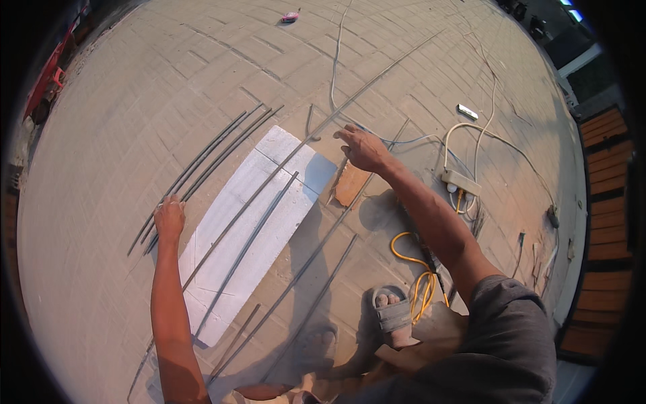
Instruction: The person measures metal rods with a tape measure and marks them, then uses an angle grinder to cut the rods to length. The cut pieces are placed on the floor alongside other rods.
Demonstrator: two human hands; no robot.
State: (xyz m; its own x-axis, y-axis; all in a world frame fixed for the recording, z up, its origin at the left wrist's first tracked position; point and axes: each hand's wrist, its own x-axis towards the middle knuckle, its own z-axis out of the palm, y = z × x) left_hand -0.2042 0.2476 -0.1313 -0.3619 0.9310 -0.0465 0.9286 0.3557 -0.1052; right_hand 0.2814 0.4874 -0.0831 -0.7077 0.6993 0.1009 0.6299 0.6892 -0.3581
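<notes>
At the left, my left hand (169,219) has its fingers curled on the lower part of a row of thin metal rods (229,145) lying on the paving. My right hand (360,145) is held beside a long rod (366,85), fingers apart and slightly bent, holding nothing. A white board (208,268) lies between my arms, with rods across it and drawn lines on it. A rusty orange plate (351,180) lies just below my right hand. More single rods (299,277) rest right of the board.
A power strip (461,183) with white cables sits at the right, above a yellow cord (420,286). A small silver-and-black object (467,112) and a pink object (290,17) lie farther away. My sandalled foot (393,313) is at the bottom. Orange slatted panels (605,222) edge the right.
</notes>
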